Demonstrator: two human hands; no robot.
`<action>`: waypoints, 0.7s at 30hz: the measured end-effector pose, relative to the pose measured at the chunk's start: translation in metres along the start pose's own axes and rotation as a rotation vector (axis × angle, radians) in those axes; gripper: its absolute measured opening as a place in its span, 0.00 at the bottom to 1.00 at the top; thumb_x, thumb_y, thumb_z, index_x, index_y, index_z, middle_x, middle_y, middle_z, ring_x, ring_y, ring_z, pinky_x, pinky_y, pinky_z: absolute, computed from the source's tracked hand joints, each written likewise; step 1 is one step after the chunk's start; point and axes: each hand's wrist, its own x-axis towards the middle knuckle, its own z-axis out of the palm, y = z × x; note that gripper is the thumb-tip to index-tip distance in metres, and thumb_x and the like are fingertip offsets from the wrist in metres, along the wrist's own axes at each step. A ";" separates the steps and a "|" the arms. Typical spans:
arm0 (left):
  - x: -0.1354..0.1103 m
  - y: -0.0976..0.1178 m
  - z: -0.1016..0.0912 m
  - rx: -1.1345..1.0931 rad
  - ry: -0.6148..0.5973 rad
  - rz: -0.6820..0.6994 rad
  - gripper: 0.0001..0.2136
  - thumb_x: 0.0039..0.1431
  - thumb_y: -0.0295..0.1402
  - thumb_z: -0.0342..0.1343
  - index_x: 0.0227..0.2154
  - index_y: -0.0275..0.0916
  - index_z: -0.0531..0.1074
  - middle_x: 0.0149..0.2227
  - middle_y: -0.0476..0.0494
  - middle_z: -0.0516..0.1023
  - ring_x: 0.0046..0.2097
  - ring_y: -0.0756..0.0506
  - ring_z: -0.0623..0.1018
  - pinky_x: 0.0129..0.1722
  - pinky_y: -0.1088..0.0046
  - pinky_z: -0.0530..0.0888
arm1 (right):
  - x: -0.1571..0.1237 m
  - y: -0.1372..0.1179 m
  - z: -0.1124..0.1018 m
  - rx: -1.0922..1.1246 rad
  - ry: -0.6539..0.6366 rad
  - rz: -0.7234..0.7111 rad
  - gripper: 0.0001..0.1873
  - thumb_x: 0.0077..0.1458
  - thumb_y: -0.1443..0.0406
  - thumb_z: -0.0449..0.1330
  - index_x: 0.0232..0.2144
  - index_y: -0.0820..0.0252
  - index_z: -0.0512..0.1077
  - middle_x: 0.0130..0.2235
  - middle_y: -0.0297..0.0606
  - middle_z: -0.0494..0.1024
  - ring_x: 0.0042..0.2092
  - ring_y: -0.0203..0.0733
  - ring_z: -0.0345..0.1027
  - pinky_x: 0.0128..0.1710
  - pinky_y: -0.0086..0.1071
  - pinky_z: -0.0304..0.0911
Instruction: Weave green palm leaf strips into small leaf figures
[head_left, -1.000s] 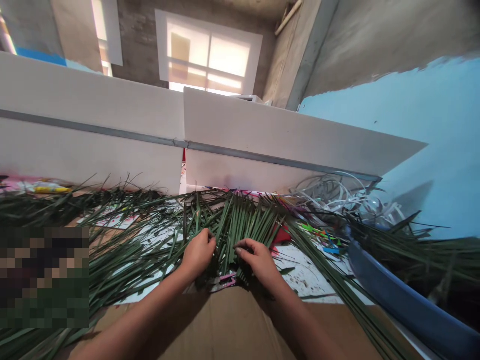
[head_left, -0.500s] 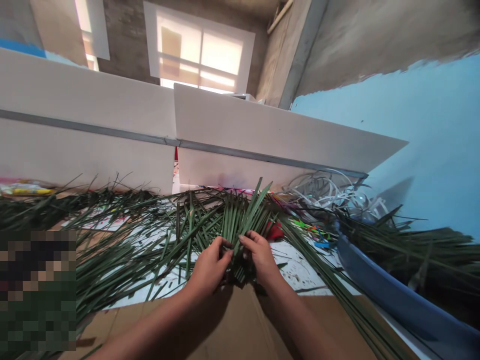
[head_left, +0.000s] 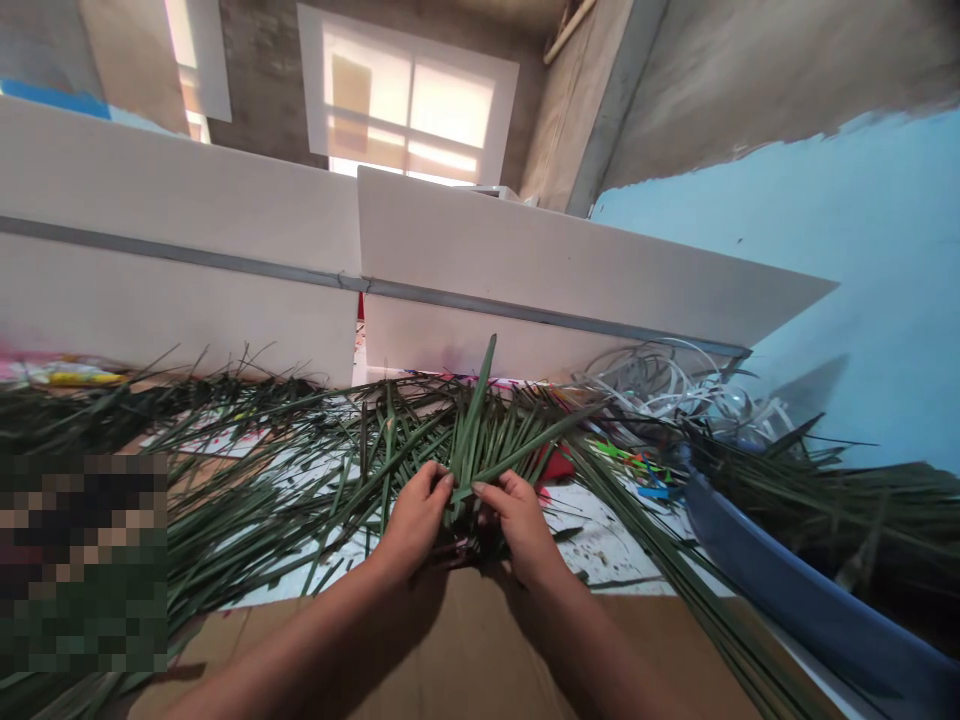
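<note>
My left hand pinches green palm-like leaf strips, thumb and forefinger closed on their lower part. Across from it, my right hand grips a strip that slants up to the right over the others. One strip stands upright between the hands, its tip above the rest. The lower ends of the work are dark and partly hidden by my fingers. Right behind the hands lies a heap of more cut leaf strips.
Cardboard covers the near edge of a stained white table. At right stands a blue tub of leaves, with a tangle of white straps behind it. White panels rise at the back. More leaves spread left.
One strip now slants to the right under my right fingers, where two stood up side by side before. Both hands have shifted slightly. The view has turned a little left.
</note>
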 end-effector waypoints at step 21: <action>0.002 0.006 0.000 -0.218 0.126 -0.061 0.10 0.47 0.42 0.61 0.27 0.40 0.72 0.26 0.50 0.75 0.31 0.45 0.74 0.33 0.70 0.70 | -0.003 0.007 0.004 -0.066 0.061 -0.038 0.20 0.47 0.47 0.64 0.23 0.55 0.66 0.23 0.28 0.68 0.23 0.35 0.58 0.22 0.29 0.56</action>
